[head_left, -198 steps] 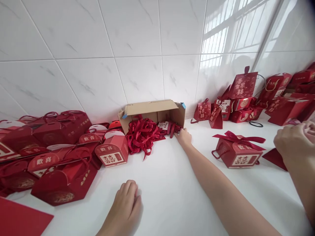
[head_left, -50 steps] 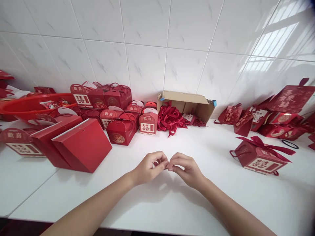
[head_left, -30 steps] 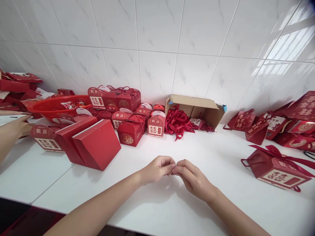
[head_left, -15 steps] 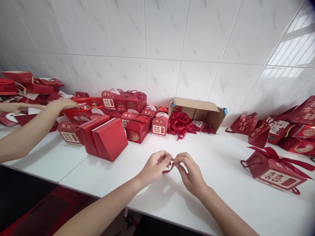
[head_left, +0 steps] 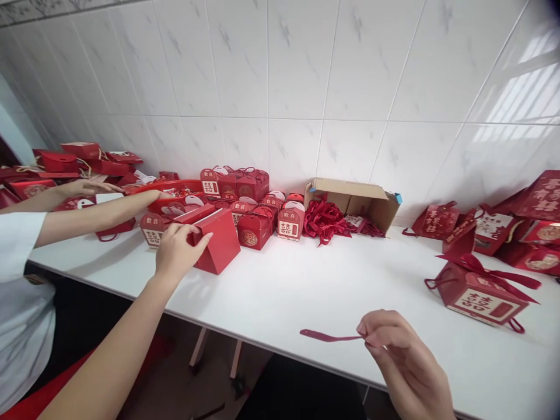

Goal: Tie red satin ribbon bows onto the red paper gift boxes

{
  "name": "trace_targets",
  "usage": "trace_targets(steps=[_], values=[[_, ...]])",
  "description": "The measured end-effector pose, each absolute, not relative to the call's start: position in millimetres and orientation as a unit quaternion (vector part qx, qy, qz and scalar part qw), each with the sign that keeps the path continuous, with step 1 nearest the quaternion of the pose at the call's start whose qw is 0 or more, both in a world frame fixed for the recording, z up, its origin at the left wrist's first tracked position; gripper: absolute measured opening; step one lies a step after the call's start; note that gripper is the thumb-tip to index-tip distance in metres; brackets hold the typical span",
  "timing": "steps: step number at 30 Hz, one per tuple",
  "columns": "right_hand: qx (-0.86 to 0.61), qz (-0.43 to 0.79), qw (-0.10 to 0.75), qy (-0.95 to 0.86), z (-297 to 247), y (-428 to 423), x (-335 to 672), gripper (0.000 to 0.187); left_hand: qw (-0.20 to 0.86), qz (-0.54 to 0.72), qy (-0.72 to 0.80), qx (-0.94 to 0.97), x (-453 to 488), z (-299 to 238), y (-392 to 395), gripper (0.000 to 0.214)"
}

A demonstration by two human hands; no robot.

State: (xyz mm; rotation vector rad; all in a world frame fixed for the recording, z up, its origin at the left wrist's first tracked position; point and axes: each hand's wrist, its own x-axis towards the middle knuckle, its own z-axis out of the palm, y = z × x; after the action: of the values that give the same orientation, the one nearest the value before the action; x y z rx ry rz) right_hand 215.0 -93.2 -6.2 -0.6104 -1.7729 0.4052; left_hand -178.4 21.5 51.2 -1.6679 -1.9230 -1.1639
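Observation:
My left hand (head_left: pixel 179 248) reaches to a pair of plain red cardboard boxes with sloped sides standing close together. Its thumb lies on the front face of the nearer red box (head_left: pixel 221 242) and its fingers go in at the top edge, gripping it. Over the table's front edge, my right hand (head_left: pixel 402 356) pinches one end of a thin dark red strip (head_left: pixel 328 336), whose flat, wider end points left. A red gift box with a ribbon bow (head_left: pixel 483 294) stands apart on the right.
Small red gift boxes (head_left: pixel 256 227) are grouped by the tiled wall. A cardboard carton (head_left: pixel 380 207) lies beside a heap of red ribbons (head_left: pixel 324 219). More boxes (head_left: pixel 538 227) pile up at right. A co-worker's arm (head_left: pixel 96 221) reaches toward a red basin (head_left: pixel 188 185) at left.
My hands were together at the strip; now they are apart. The left has moved left onto the red box, while the right has drawn the strip nearer and to the right.

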Motion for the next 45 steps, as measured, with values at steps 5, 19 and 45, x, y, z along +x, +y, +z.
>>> trace_targets(steps=[5, 19, 45], values=[[-0.278, 0.192, 0.581, -0.741, -1, -99, 225, 0.021, 0.141, -0.482, -0.625, -0.597, -174, 41, 30, 0.014], [-0.38, 0.346, 0.536, -0.67, 4, -18, 223, 0.013, -0.229, -0.54, -0.377, -0.717, -7, 2, 5, 0.016], [-0.313, 0.418, 0.636, -0.568, -17, 50, 292, 0.011, -0.161, -0.291, -0.433, -0.838, 213, -7, 289, 0.022]])
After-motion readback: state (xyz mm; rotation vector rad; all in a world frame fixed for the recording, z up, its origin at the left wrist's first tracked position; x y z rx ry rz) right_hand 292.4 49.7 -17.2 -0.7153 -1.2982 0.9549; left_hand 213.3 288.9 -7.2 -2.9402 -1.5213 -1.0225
